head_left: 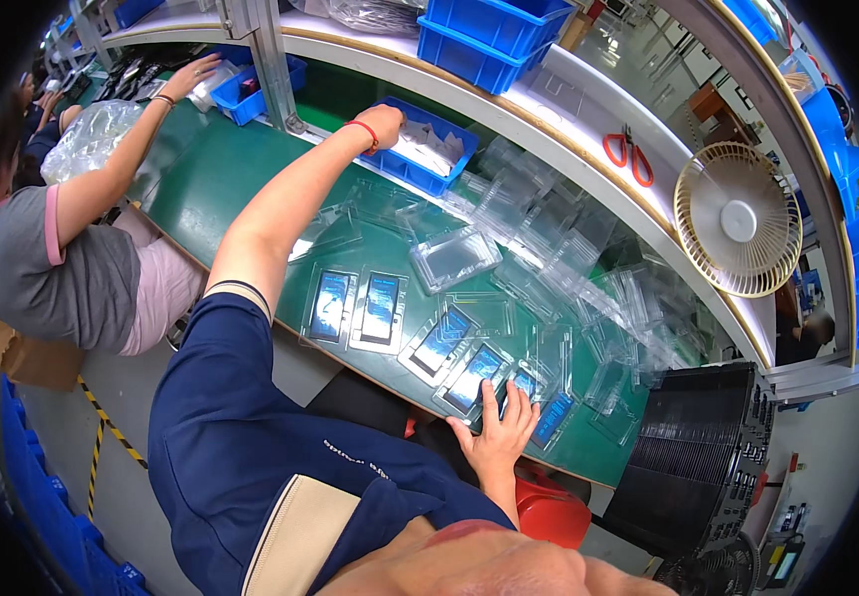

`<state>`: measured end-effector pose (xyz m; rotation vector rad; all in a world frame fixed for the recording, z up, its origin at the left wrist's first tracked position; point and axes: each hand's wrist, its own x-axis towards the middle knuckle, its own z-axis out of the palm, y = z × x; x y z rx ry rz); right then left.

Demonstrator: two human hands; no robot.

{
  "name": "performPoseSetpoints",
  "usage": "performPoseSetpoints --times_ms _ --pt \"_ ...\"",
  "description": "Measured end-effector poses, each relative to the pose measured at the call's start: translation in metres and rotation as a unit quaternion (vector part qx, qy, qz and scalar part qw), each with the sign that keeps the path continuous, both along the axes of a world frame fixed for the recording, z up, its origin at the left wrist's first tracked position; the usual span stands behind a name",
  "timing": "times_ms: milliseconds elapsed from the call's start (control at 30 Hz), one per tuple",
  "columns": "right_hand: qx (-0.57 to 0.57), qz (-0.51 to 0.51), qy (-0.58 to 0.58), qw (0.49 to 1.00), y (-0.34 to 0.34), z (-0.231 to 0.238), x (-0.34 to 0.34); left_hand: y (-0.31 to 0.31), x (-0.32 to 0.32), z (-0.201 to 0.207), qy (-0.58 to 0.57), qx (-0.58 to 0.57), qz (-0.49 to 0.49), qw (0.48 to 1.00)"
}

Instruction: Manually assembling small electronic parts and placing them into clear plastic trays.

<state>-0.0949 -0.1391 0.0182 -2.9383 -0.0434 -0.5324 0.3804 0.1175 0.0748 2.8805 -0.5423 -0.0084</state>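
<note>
My left hand point(384, 126) is stretched far forward to the left end of a blue bin point(428, 181) with white pieces point(431, 147) in it. Its fingers are curled and the tips are hidden, so what they grip cannot be made out. Near the table's front edge, my right hand point(501, 429) lies open, fingers spread, over flat devices with dark screens, touching one device point(475, 379). Another device point(553, 417) lies to its right. Leftward in the row are more devices in clear plastic trays, among them a screen device point(380, 308) and a tilted one point(441, 341).
Clear plastic trays point(454, 260) pile up across the green table point(191, 189). A shelf above holds blue bins point(489, 45), red-handled scissors point(630, 157) and a round fan grille point(737, 219). Stacked black trays point(693, 457) stand right. A co-worker point(62, 258) reaches forward at left.
</note>
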Motion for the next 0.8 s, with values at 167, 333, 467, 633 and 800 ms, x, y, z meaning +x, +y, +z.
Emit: performPoseSetpoints --times_ms 167,333,467,633,800 --pt "0.000 0.001 0.001 1.000 0.001 0.001 -0.001 0.007 0.004 -0.002 0.038 -0.015 -0.023 0.999" --pt "0.016 -0.004 -0.003 1.000 0.001 -0.004 -0.001 -0.005 0.007 -0.001 0.011 0.051 0.003 0.999" --pt "0.004 -0.007 -0.004 1.000 0.001 -0.003 -0.001 -0.007 0.007 -0.001 -0.026 0.043 0.058 0.997" --pt "0.008 -0.002 0.000 1.000 0.002 -0.001 -0.001 0.017 0.014 -0.008 -0.096 -0.139 0.102 0.980" --pt "0.029 0.000 0.032 0.999 0.003 0.007 -0.001 0.034 0.007 0.016 -0.044 -0.411 0.222 0.883"
